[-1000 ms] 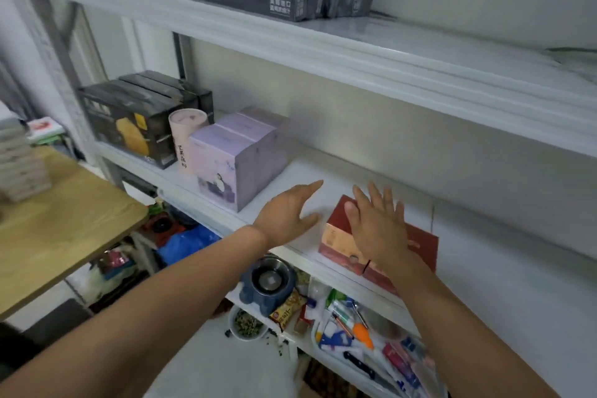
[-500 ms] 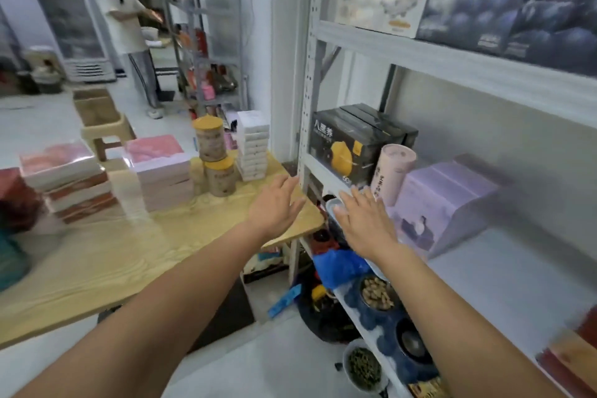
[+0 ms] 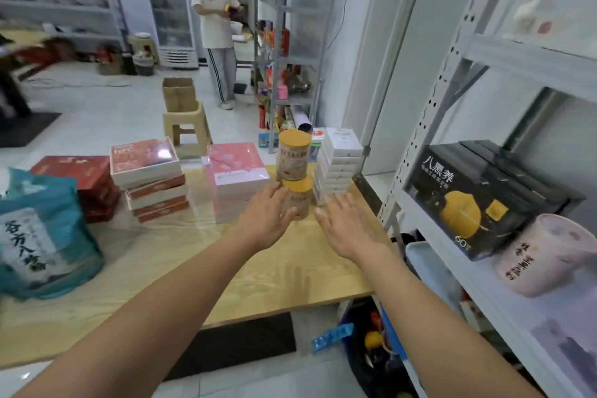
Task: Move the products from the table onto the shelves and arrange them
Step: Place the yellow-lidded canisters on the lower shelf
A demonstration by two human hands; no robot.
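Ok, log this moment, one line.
stage: pre-grasp | left hand: open, at front can | right hand: open, beside it

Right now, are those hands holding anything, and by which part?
Nothing is gripped. The open left hand is beside the lower yellow-lidded can, contact unclear; the open right hand holds nothing.

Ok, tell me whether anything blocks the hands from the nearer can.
Nothing visible does. The left hand is at the can's side; the right hand sits just right of it, with only bare table between.
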